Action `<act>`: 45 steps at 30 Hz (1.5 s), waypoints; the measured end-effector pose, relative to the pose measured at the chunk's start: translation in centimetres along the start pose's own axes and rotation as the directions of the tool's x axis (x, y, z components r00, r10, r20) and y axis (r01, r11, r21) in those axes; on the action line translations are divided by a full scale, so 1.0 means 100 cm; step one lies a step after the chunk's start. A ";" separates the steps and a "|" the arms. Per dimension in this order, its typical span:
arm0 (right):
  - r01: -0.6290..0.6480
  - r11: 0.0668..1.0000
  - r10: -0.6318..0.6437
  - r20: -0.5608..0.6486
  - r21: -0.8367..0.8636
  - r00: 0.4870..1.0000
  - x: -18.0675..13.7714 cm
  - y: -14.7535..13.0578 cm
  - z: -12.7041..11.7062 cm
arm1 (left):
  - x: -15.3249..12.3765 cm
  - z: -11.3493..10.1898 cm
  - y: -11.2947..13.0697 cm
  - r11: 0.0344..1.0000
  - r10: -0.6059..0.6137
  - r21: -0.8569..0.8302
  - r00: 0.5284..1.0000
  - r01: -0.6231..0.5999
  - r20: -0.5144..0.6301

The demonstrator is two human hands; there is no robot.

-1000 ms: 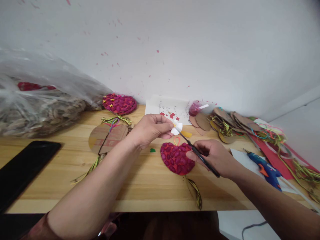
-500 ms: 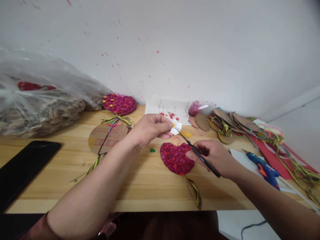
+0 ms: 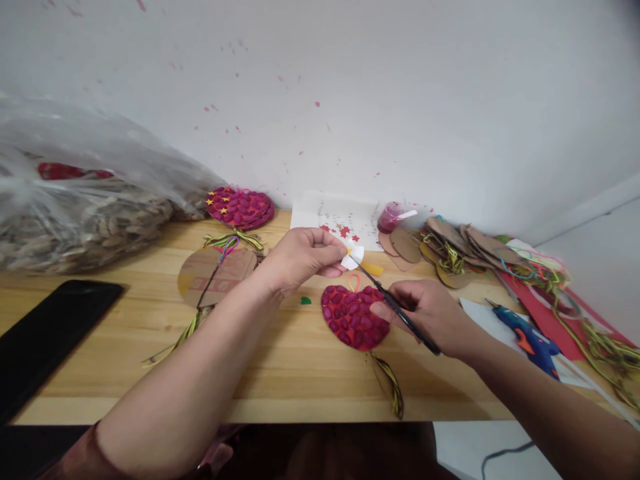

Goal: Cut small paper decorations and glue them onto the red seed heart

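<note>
Two hands: left hand [image 3: 300, 257] and right hand [image 3: 430, 313] meet over the wooden table [image 3: 280, 373], just above the red heart [image 3: 353, 319].
Change: almost none. Over the last second both hands have held the same pose, and only the view has drifted a touch.
Meaning: the fiddly work at the tool tip is at the same point, and nothing has been set down or lifted away.
Left fingers: pinched shut on a white paper scrap [image 3: 354, 257] with a bit of yellow showing at its edge.
Right fingers: wrapped around a slim black tool [image 3: 400, 310], its tip touching the scrap. Scissors or tweezers, I can't tell.
Red heart: flat on the table beneath the tool, studded with red seeds, with a yellow-green tassel [image 3: 393, 387] trailing off toward the near edge.
Behind: a star sticker sheet [image 3: 340, 217] lies against the wall and a pink jar [image 3: 393, 217] stands just beside it.
Right side: a blue glue gun [image 3: 530, 337] lies near the right wrist.
Left side: a plastic bag [image 3: 85, 213] of pale seeds sits well apart from the hands.
Writing: nothing legible. The sheet's marks are too small to read, and no brand shows on the glue gun.
</note>
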State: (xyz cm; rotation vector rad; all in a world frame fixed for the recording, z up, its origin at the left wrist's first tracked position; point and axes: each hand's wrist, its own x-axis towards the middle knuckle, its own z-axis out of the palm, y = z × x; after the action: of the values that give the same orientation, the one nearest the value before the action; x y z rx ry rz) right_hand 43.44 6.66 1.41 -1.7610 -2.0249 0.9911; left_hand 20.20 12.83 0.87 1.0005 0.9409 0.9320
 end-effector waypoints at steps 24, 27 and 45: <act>0.119 0.979 -0.123 -0.012 -0.166 0.992 0.044 0.004 0.012 | 0.022 -0.023 -0.011 0.999 -0.039 -0.022 0.995 0.037 -0.096; 0.116 0.977 -0.121 -0.017 -0.180 0.993 0.046 0.005 0.013 | 0.023 -0.024 -0.012 0.999 -0.041 -0.024 0.994 0.039 -0.102; 0.079 0.995 -0.084 -0.095 -0.054 0.992 0.035 0.003 0.014 | 0.019 -0.021 -0.007 0.992 0.002 -0.127 0.992 -0.018 -0.122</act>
State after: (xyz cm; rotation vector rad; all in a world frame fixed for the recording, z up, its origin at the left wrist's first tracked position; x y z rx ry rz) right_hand 42.05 9.53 -0.61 -1.7014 -2.0593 0.8214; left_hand 18.92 14.93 -0.69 0.8479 0.9661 1.0579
